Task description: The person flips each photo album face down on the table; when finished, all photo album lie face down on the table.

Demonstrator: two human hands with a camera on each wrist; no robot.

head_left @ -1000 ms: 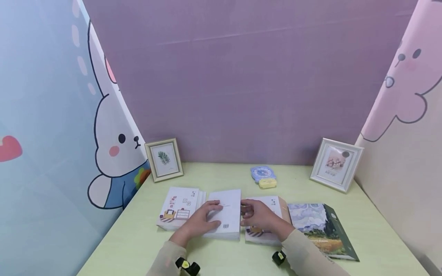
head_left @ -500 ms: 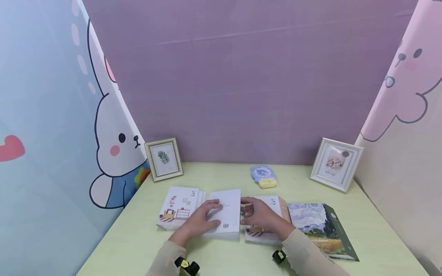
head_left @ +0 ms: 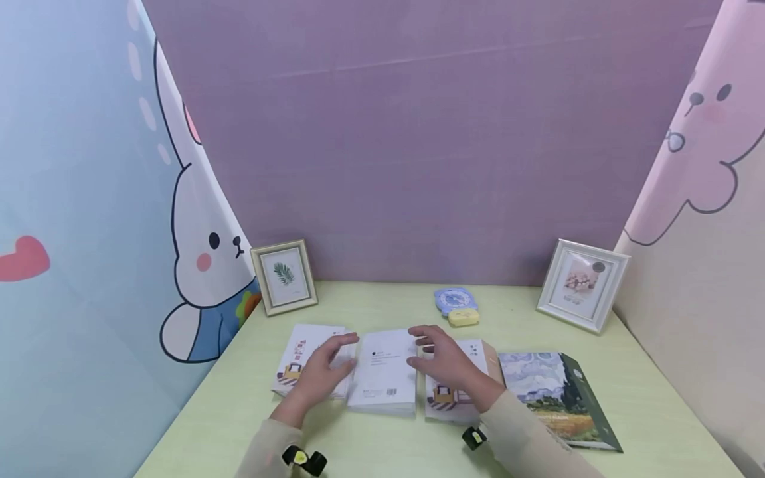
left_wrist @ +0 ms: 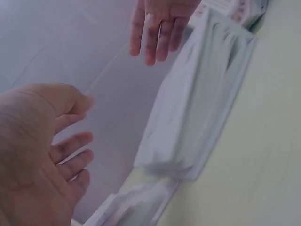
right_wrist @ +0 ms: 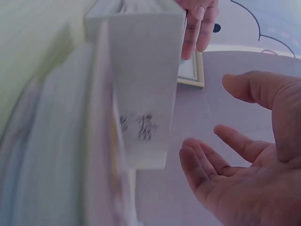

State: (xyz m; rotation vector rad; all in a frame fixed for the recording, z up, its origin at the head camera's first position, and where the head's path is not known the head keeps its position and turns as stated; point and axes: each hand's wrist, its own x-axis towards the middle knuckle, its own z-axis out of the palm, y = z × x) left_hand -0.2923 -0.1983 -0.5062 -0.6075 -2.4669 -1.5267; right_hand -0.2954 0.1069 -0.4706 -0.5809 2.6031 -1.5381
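A thick white book (head_left: 385,375) with a barcode on its upper cover lies in the middle of the table, between my two hands. My left hand (head_left: 319,377) is raised beside its left edge, fingers relaxed and holding nothing, and overlaps the left book (head_left: 295,348) in the head view. My right hand (head_left: 448,362), also relaxed with nothing in it, is over the right book (head_left: 469,398), fingertips by the middle book's right edge. The left wrist view shows the middle book's page side (left_wrist: 211,94) apart from my left hand (left_wrist: 56,155). The right wrist view shows my right hand (right_wrist: 249,160) free too.
A book with a painted landscape cover (head_left: 556,392) lies at the right. Behind are a blue dial-like object (head_left: 454,299) and a small yellow object (head_left: 463,317). Picture frames stand at the back left (head_left: 284,277) and back right (head_left: 582,285) of the table (head_left: 382,451).
My left hand has let go of the middle book and moved left, uncovering its cover text. My right hand has lifted slightly, its fingers spreading from the book's right edge.
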